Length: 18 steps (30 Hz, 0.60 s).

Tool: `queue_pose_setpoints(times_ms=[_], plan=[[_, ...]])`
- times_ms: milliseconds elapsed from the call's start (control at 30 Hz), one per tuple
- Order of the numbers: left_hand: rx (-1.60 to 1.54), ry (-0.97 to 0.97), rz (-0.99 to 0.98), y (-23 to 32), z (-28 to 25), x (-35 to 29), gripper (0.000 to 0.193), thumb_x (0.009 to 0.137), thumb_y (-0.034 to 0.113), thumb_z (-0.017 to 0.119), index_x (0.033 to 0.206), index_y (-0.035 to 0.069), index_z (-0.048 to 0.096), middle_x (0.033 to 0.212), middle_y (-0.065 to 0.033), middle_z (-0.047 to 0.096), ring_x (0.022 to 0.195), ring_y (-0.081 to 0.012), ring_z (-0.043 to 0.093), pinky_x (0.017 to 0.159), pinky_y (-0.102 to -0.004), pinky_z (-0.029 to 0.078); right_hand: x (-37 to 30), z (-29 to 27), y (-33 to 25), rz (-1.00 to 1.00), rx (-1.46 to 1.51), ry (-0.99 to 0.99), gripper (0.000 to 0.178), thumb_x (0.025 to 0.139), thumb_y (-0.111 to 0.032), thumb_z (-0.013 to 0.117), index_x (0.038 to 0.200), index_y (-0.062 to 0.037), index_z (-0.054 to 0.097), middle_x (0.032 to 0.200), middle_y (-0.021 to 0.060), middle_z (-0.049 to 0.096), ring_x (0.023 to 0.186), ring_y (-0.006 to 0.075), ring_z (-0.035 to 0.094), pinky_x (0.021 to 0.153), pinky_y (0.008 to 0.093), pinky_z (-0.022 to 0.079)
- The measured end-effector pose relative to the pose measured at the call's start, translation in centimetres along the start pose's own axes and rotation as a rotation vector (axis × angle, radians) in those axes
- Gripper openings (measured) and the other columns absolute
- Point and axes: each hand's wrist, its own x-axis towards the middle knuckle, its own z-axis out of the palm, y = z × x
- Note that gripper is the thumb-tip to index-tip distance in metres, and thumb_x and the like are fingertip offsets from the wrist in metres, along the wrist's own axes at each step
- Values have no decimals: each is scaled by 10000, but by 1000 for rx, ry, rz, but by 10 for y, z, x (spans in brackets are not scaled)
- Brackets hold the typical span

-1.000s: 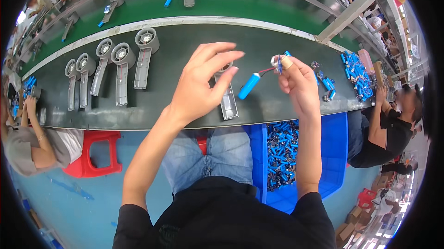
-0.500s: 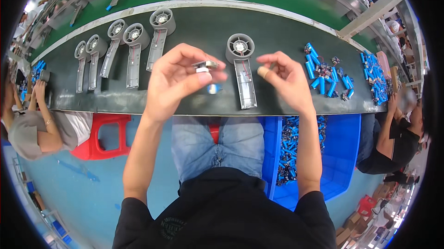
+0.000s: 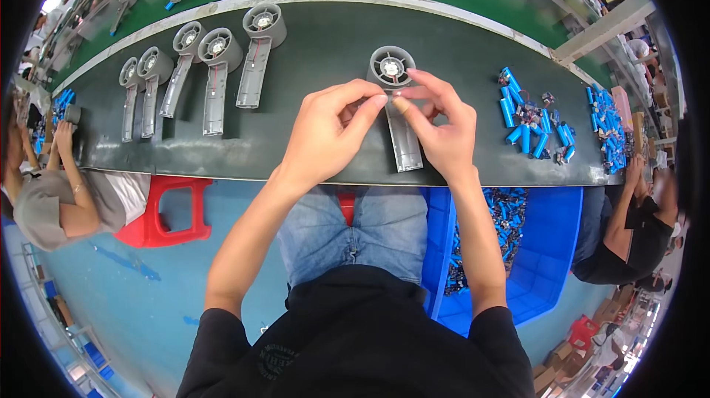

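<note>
A grey handheld fan housing (image 3: pixel 406 143) lies in front of me, its round head away from me and its open handle trough toward me. Over the neck, where head and handle meet, my two hands come together. My left hand (image 3: pixel 322 132) is closed in a pinch, thumb against forefinger. My right hand (image 3: pixel 447 128) pinches right beside it, with a tan covering on one fingertip. Whatever sits between the fingertips is too small and too covered to make out. Part of the handle is behind the fingers.
Several similar fan housings (image 3: pixel 217 87) stand in a row at the left. Blue battery cells with wires (image 3: pixel 526 128) lie in a loose pile at the right, beside a larger pile (image 3: pixel 608 132). A blue bin (image 3: pixel 543 257) stands below the table edge. Co-workers sit at both sides.
My left hand has moved right to the fan's neck, and my right hand has come in to meet it. The small board and blue cell seen at my left hand are now out of sight.
</note>
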Motion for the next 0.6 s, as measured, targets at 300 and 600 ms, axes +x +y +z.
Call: queue_pose_setpoints(times_ms=[300, 600], plan=[[340, -26, 115, 4, -3, 6, 88, 872, 108, 656, 928, 43, 672, 741, -121, 613, 622, -278, 585, 572, -394, 456, 0, 6, 11, -435, -259, -8, 393, 785, 27, 759, 1160, -48, 669, 916, 56, 749, 486, 56, 533, 454, 214, 424], [337, 26, 291, -12, -1, -1, 126, 900, 42, 631, 1022, 45, 663, 839, -101, 630, 704, -269, 621, 633, -381, 498, -2, 10, 5, 18, 45, -56, 143, 833, -30, 755, 976, -34, 750, 881, 5, 589, 587, 14, 429, 515, 190, 324]])
